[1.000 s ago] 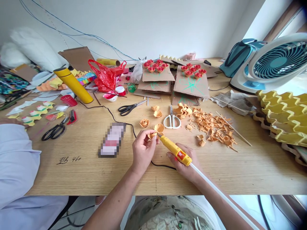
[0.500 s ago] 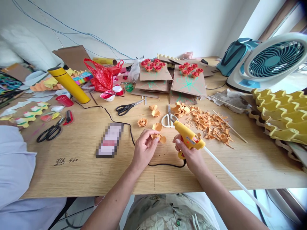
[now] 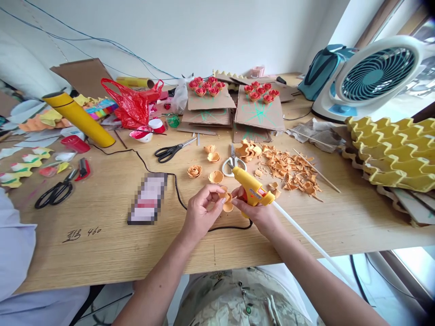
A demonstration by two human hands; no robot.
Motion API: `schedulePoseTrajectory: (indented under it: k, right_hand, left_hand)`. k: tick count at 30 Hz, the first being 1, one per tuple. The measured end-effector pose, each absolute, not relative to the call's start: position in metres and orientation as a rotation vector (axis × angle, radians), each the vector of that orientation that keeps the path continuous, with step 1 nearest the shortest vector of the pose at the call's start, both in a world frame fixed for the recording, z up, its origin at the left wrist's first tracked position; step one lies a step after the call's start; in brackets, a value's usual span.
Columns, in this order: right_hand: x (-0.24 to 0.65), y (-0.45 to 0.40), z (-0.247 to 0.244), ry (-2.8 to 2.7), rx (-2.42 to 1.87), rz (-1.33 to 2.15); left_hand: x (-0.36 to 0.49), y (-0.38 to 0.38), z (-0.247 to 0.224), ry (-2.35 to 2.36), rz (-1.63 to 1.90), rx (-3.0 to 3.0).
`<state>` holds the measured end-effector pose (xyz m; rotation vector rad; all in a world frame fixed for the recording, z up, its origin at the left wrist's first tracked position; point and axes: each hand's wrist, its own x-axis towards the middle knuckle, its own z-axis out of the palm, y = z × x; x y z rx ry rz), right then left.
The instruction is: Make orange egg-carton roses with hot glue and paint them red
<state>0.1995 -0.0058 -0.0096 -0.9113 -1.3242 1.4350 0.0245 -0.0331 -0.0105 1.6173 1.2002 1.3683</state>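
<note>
Between the fingertips of my left hand [image 3: 203, 209] is a small orange paper-pulp flower [image 3: 227, 206] with cupped petals. My right hand [image 3: 258, 213] is wrapped round a yellow hot glue gun [image 3: 252, 185], and a long white glue stick [image 3: 306, 237] runs out of its back. The right fingertips come up to the flower's right side; whether they press on it I cannot tell. Just beyond my hands lie a loose orange petal cup [image 3: 216, 177], a rolled orange rose [image 3: 195, 171] and white-handled scissors [image 3: 234, 165].
Orange scraps [image 3: 288, 167] and a thin stick [image 3: 317, 171] lie to the right, before yellow egg trays [image 3: 390, 151] and a fan [image 3: 370, 77]. A phone [image 3: 147, 199] and black scissors [image 3: 170, 151] are on the left. Red flowers [image 3: 261, 92] stand on cardboard behind. Another person's sleeve shows at left.
My right hand has moved left with the glue gun, bringing its fingertips up to the flower. The flower has turned in my left hand. The whole view has shifted slightly.
</note>
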Motion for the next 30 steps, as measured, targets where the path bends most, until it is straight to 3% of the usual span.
schedulePoseTrajectory:
  k: [21, 30]
  right_hand:
    - [0.194, -0.012, -0.025, -1.386, -0.931, 1.134]
    - [0.195, -0.017, -0.024, -1.422, -0.989, 1.041]
  left_hand:
    - [0.029, -0.033, -0.017, 1.207, 1.556, 1.841]
    - [0.030, -0.037, -0.012, 1.150, 1.447, 1.830]
